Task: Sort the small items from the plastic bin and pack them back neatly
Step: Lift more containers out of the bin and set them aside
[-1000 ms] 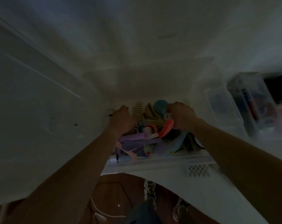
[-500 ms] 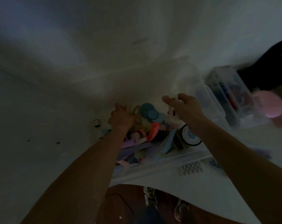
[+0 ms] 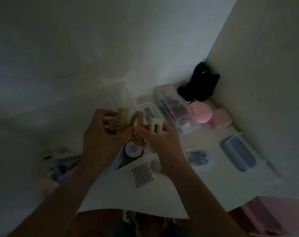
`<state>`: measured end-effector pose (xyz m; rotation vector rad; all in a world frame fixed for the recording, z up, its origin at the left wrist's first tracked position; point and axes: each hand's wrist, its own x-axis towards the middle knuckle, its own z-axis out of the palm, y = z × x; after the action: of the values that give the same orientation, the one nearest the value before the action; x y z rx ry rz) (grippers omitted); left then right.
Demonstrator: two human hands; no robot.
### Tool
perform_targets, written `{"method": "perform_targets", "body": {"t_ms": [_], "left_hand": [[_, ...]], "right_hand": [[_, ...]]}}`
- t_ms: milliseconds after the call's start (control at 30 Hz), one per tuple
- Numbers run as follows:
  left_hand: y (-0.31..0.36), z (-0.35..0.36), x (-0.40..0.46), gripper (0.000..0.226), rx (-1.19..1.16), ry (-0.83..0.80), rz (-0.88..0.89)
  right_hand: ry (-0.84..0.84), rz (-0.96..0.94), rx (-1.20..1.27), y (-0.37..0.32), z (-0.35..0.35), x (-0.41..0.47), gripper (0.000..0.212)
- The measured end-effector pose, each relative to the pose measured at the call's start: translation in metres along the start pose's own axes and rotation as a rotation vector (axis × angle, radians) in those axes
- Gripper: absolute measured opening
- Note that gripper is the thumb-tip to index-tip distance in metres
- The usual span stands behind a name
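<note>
Both forearms bare, no sleeves; hands (image 3: 100,142) ungloved; patterned shoes (image 3: 130,218) and dark trousers below.

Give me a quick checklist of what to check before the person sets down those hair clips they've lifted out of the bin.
1. Left hand grips the beige toothed claw clip: ok.
2. Right hand holds the cream rectangular clip: ok.
3. The tan ring-shaped piece between the hands is firmly held: cannot tell, too blurred.
4. Bare white tabletop to the right for sorting: ok.
5. Clear plastic boxes at the back stand away from the hands: ok.
6. Light good enough to tell small items apart: not ok, the scene is very dim.
</note>
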<state>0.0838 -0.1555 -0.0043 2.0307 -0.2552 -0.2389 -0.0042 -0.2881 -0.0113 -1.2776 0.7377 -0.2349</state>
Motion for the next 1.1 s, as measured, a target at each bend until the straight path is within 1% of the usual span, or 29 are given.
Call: {"method": "perform_targets", "body": {"t_ms": [67,133,233,300,367,433,533,633,700,767,833,867,900,933,967,1000,1100], "left_hand": [[0.018,0.037,-0.023,0.049,-0.064,-0.085,-0.01],[0.028,0.076,-0.045,0.049,-0.166,-0.204,-0.068],[0.031,0.127,-0.078,0.044,-0.277,-0.417,-0.247],[0.024,0.157,-0.096,0.043,-0.296,-0.491,-0.397],[0.015,0.181,-0.113,0.046,-0.304,-0.518,-0.521],[0.006,0.199,-0.126,0.04,-0.382,-0.526,-0.634],[-0.007,0.219,-0.13,0.033,-0.539,-0.494,-0.772],[-0.011,0.227,-0.122,0.025,-0.805,-0.472,-0.94],[-0.012,0.226,-0.119,0.025,-0.986,-0.459,-1.013],[-0.015,0.221,-0.117,0.022,-1.109,-0.42,-1.024],[-0.02,0.218,-0.117,0.019,-1.168,-0.354,-1.01],[-0.022,0.218,-0.116,0.024,-1.156,-0.31,-0.982],[-0.024,0.219,-0.115,0.029,-1.151,-0.252,-0.934],[-0.028,0.221,-0.113,0.032,-1.092,-0.185,-0.866],[-0.03,0.223,-0.11,0.035,-1.02,-0.13,-0.805],[-0.029,0.225,-0.108,0.035,-0.967,-0.083,-0.752],[-0.016,0.228,-0.096,0.023,-0.858,0.016,-0.648]], "right_hand": [[0.033,0.005,0.01,0.003,-0.047,-0.013,0.031],[0.059,0.053,0.073,0.011,-0.095,-0.021,0.03],[0.091,0.164,0.158,0.036,-0.162,-0.031,0.027],[0.096,0.255,0.162,0.056,-0.198,-0.034,0.025],[0.118,0.36,0.157,0.075,-0.222,-0.035,0.02],[0.138,0.453,0.205,0.089,-0.238,-0.033,0.018],[0.129,0.566,0.439,0.094,-0.251,-0.028,0.022],[0.059,0.618,0.66,0.089,-0.261,-0.019,0.025],[0.0,0.637,0.727,0.085,-0.263,-0.014,0.025],[-0.017,0.659,0.707,0.082,-0.262,-0.008,0.022],[-0.029,0.666,0.695,0.08,-0.259,-0.002,0.02],[-0.043,0.648,0.648,0.078,-0.256,0.001,0.02],[-0.07,0.605,0.546,0.079,-0.254,0.003,0.022],[-0.084,0.565,0.396,0.077,-0.251,0.007,0.024],[-0.058,0.525,0.267,0.077,-0.248,0.011,0.024],[-0.036,0.508,0.219,0.076,-0.243,0.016,0.024],[-0.025,0.515,0.304,0.071,-0.229,0.033,0.031]]}}
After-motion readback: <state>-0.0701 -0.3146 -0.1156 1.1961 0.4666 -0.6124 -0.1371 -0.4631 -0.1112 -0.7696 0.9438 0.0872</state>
